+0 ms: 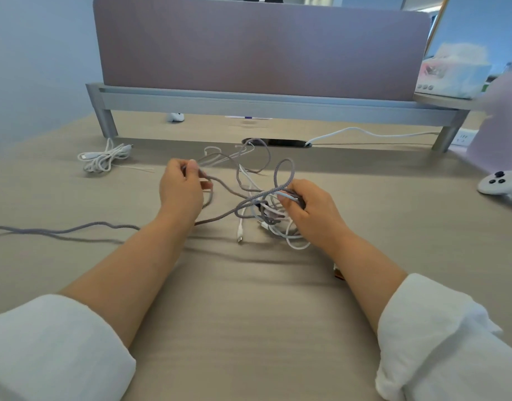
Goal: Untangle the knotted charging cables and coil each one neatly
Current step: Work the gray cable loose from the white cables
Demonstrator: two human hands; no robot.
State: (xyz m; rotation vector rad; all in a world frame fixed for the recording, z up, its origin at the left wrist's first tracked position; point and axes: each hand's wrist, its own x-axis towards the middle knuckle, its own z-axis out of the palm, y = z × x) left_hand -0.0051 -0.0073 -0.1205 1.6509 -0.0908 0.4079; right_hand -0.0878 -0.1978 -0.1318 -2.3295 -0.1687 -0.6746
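Charging cables, some grey braided and some thin white, sit in one knot over the middle of the table, lifted slightly off it. Our left hand pinches a strand of the grey braided cable between thumb and fingers. Our right hand is clamped around the core of the knot. One white cable already lies bundled near the far left corner. We judge the danger is in pulling: if we draw the grey strand taut while the right hand squeezes the core, the loops may cinch tighter. The hanging white plug could also snag in a loop, and the grey tail running toward the left edge may drag.
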